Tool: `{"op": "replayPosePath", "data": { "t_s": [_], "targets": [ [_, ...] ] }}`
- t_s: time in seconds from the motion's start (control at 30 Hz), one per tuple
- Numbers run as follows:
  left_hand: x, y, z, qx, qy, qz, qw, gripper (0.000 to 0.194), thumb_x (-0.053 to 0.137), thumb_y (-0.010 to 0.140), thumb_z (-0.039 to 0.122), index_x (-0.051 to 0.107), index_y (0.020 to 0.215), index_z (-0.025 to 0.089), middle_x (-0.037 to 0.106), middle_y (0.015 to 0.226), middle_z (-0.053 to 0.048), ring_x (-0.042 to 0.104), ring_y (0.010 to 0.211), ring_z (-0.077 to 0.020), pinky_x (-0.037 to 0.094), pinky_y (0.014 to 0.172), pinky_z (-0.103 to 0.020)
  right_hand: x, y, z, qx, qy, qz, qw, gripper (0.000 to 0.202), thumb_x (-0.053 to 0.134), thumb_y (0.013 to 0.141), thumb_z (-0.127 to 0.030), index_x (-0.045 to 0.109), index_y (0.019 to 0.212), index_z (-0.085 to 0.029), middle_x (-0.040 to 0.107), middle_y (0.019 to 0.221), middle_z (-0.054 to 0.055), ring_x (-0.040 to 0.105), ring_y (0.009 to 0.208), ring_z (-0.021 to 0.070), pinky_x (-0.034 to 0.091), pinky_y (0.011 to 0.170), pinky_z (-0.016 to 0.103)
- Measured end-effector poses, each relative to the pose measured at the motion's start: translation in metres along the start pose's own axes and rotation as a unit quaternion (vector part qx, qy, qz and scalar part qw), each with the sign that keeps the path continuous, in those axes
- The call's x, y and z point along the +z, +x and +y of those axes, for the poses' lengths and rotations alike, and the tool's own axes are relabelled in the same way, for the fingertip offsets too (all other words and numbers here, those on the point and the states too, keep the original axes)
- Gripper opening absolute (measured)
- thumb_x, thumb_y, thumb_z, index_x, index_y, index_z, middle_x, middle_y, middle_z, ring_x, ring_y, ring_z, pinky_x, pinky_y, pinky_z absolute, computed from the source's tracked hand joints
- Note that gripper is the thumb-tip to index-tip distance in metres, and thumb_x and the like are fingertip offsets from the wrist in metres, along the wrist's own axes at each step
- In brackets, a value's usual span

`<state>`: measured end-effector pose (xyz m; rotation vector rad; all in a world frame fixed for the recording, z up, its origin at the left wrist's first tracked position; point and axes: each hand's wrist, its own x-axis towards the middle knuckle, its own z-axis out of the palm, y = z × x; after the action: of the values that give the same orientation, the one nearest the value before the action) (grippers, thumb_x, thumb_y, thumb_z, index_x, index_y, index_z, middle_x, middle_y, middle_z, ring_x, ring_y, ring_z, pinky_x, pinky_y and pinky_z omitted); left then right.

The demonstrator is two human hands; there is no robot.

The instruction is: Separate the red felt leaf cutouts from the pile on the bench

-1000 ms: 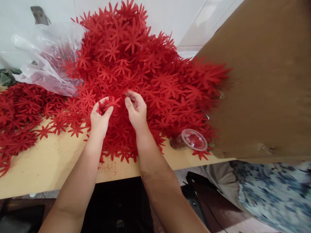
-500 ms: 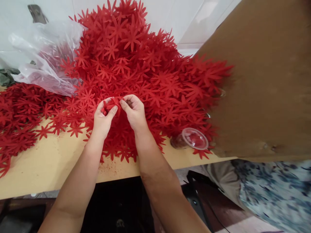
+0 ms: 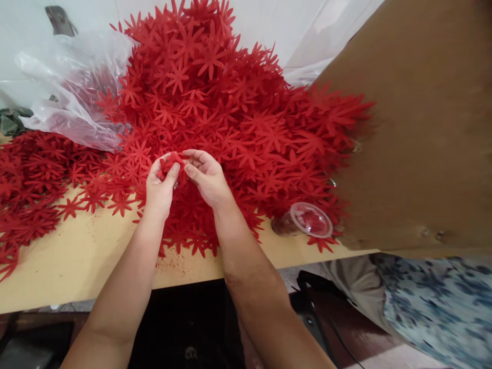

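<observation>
A red star-petalled flower cutout is bunched up in my left hand, thumb pressed over it. At its right edge, the thumb and fingertips of my right hand pinch the same cutout; part of their grip is hidden. Both hands are over a large heap of similar red flower cutouts, which spreads behind and below them. Several loose ones lie on the table left of my forearm.
A clear plastic cup lies tilted at the heap's right front. The pale yellow table has reddish crumbs near its edge. A brown board rises at right, a translucent plastic bag at left. Blue-patterned fabric shows lower right.
The cutout has been gathered tighter into my left hand. My right hand has shifted slightly left, its fingers now more extended against the cutout.
</observation>
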<state>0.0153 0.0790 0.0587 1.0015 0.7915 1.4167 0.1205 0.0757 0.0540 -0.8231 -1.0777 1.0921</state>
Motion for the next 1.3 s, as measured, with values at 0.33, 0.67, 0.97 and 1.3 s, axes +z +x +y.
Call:
{"op": "replayPosePath", "data": {
  "t_s": [0.33,0.67,0.97,1.3],
  "targets": [
    [0.003,-0.003,0.001,-0.003,0.025,-0.027,0.999,0.038,0.071,0.065,0.045,0.061,0.094,0.023,0.05,0.064,0.005,0.039,0.049,-0.0055,0.032,0.052,-0.024,-0.018,0.011,0.018,-0.08,-0.124,0.148,0.978,0.035,0.06,0.071,-0.054,0.05,0.077,-0.021,0.05,0.066,-0.004,0.046,0.057,0.0072,0.042,0.057,0.022],
    [-0.003,0.0,0.0,0.014,-0.002,-0.014,1.0,0.03,0.071,0.068,0.041,0.066,0.094,0.025,0.058,0.066,0.004,0.046,0.051,-0.0056,0.038,0.052,-0.022,-0.009,-0.002,-0.004,-0.194,-0.266,0.128,0.935,0.032,0.055,0.078,-0.05,0.065,0.094,-0.024,0.061,0.11,0.007,0.053,0.111,0.018,0.041,0.099,0.038],
    [-0.002,0.0,-0.002,0.037,0.023,-0.003,0.999,0.03,0.072,0.067,0.037,0.064,0.092,0.023,0.065,0.088,0.001,0.055,0.064,-0.0065,0.045,0.062,-0.022,0.0,-0.001,0.001,-0.018,-0.076,0.025,0.997,0.039,0.07,0.06,-0.055,0.054,0.067,-0.02,0.055,0.06,-0.005,0.05,0.055,0.0068,0.045,0.056,0.022],
    [0.002,-0.004,0.004,0.052,0.03,0.014,0.998,0.03,0.074,0.063,0.038,0.064,0.084,0.02,0.065,0.083,0.001,0.058,0.075,-0.0073,0.047,0.077,-0.022,-0.002,0.001,-0.002,-0.07,-0.104,0.072,0.989,0.045,0.064,0.065,-0.058,0.043,0.058,-0.019,0.038,0.054,-0.007,0.033,0.05,0.0041,0.03,0.05,0.021]
  ]
}}
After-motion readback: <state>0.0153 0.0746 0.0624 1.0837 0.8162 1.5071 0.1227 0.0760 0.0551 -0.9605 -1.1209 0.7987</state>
